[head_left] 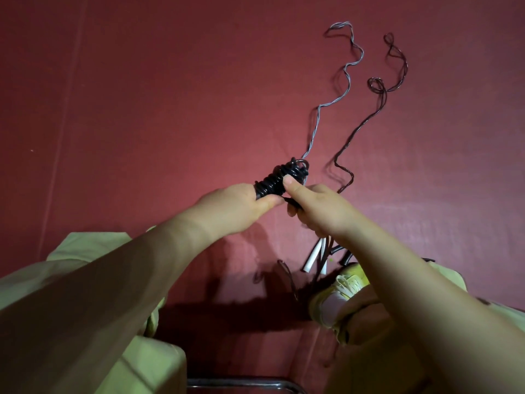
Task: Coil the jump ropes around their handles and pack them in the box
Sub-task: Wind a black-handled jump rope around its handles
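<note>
Jump rope coil (281, 177), black and wound in tight turns around its handles, sits raised above the red floor (142, 109) between your two hands in the head view. Your left hand (235, 207) grips the near end of the bundle, fingers curled round it with the thumb lying along its underside. Your right hand (318, 209) holds the other side, its thumb pressed against the black turns and its fingers curled around a dark end below the coil. Beyond the coil, a grey rope (345, 72) lies loose on the floor in wavy bends, running away from you; just to its right a dark reddish rope (377, 89) trails in similar curls, the two apart along most of their length. Below your right hand, white handles (314, 255) and dark handles (338, 250) lie close together on the floor, partly hidden by your wrist. A yellow shoe (338, 294) shows beside them, under your right forearm. Pale green trouser fabric (85, 251) fills the lower left, and a metal bar (241, 382) crosses the bottom edge
</note>
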The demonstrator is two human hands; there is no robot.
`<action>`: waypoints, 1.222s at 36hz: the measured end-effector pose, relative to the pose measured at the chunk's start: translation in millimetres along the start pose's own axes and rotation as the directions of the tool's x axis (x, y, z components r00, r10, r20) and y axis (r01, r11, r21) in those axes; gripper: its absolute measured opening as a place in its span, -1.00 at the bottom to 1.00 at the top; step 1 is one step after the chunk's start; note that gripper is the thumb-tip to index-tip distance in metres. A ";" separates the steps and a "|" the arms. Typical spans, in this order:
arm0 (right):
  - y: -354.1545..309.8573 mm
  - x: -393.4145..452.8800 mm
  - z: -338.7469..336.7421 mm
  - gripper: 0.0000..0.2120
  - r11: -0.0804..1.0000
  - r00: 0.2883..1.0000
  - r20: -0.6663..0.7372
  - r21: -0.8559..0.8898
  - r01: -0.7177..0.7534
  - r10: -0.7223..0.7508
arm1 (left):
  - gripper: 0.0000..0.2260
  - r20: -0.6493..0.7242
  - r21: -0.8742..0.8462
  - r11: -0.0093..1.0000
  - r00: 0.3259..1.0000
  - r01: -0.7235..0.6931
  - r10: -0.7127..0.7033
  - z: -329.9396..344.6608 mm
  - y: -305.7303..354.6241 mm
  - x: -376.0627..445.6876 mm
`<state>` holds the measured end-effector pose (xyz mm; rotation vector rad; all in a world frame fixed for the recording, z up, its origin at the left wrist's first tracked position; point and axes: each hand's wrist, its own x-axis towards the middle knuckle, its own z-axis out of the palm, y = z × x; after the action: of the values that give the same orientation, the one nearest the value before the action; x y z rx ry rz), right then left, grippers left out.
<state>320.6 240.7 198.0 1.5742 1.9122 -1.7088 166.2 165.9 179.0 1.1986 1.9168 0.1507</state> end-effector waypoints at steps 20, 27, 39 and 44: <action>-1.1 -2.0 -15.1 -0.73 0.922 0.972 -0.040 0.310 0.232 -0.231 | -0.46 0.520 -0.796 0.482 0.821 0.366 0.236 -18.4 10.9 -12.0; -2.2 -6.9 -24.5 -0.64 0.871 0.921 0.054 0.349 0.345 -0.387 | -0.38 0.591 -0.785 0.267 0.549 0.558 0.591 -17.6 5.1 -17.6; -5.1 -7.8 -21.0 -0.61 0.930 0.974 -0.011 0.293 0.220 -0.227 | -0.46 0.480 -0.840 0.385 0.854 0.382 0.200 -17.9 26.9 -17.1; -1.8 -2.7 -20.0 -0.53 0.977 0.984 -0.087 0.135 0.167 -0.156 | -0.48 0.282 -0.789 0.588 0.956 0.179 0.087 -13.6 27.2 -12.4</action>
<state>330.6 255.3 208.0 1.5923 2.0479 -1.9153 177.5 174.9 208.5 0.4846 1.3266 0.7088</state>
